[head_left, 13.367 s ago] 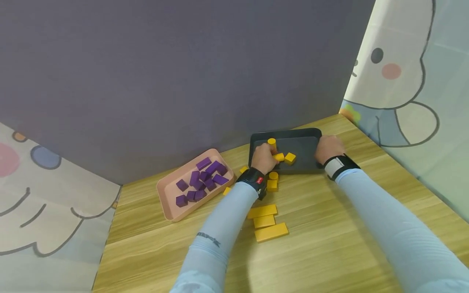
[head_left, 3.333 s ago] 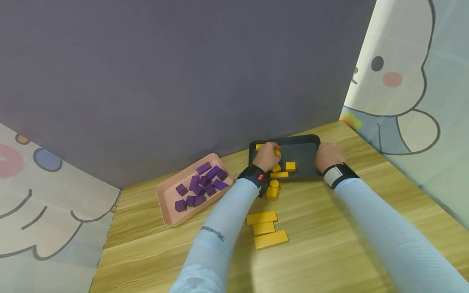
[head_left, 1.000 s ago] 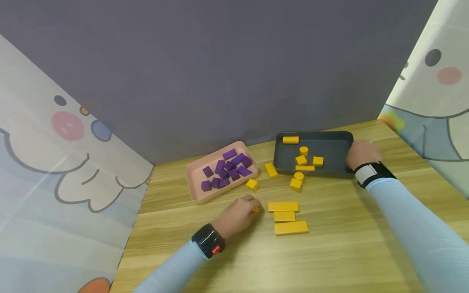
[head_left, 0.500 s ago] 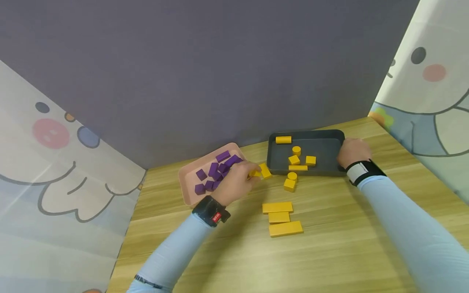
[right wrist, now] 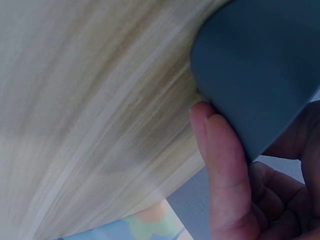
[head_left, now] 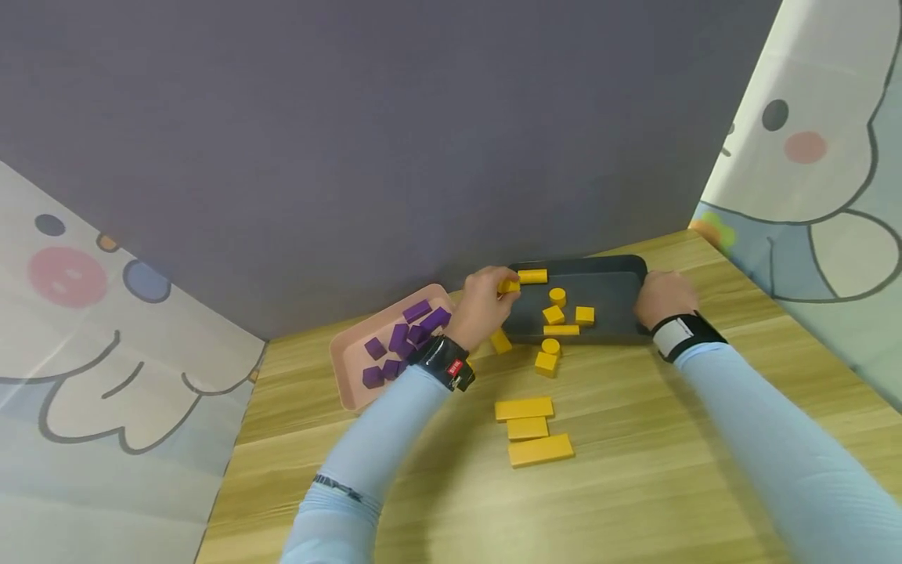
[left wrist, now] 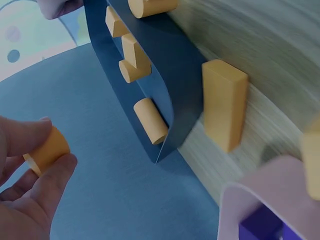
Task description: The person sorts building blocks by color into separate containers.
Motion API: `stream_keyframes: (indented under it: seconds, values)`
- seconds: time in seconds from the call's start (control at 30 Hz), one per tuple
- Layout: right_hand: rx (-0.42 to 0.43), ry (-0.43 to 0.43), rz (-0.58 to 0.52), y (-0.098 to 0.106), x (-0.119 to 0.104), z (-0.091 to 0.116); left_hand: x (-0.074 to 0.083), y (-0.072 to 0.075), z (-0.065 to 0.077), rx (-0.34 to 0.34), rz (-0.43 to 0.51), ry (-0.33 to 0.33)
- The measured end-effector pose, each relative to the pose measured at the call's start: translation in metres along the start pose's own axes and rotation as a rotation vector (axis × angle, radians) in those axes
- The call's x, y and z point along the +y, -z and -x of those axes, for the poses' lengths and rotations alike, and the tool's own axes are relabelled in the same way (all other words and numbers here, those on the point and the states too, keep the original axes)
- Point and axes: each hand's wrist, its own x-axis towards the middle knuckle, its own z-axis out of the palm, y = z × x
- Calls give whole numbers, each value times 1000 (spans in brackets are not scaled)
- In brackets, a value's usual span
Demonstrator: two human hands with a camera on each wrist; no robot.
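Note:
My left hand [head_left: 481, 308] pinches a short yellow cylinder [left wrist: 51, 151] between thumb and fingers, above the left end of a dark tray [head_left: 611, 294]. In that tray lie a longer yellow cylinder [head_left: 532, 276], a short yellow cylinder [head_left: 557, 296], two blocky yellow pieces and a narrow yellow block [head_left: 561, 330]. My right hand [head_left: 667, 300] holds the tray's right end; in the right wrist view its thumb and fingers [right wrist: 227, 172] are on either side of the tray wall [right wrist: 255, 65].
A pink tray [head_left: 343, 368] of purple blocks [head_left: 398, 337] stands left, partly hidden by my left forearm. A yellow block [head_left: 501, 341] lies between the trays. Before the dark tray are a yellow disc [head_left: 551, 346], a cube [head_left: 546, 363] and flat blocks [head_left: 541, 450]. A grey panel stands behind.
My left hand has picked up the yellow cylinder from the table and carried it up and right, past the pink tray to the dark one. Earlier, the narrow block came into the dark tray.

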Motion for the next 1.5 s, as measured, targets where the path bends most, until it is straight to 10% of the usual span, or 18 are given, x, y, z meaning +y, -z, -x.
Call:
stream_keyframes:
  seconds: [0.4, 1.0, 1.5]
  values:
    - [22, -17, 16, -3, -3, 1, -7, -40, -39, -94, -57, 86]
    - [25, -37, -21, -4, -4, 2, -15, -74, -48, -202, -102, 121]
    - [-1, -33, -62, -4, -1, 1, -10, -62, -38, -191, -82, 59]
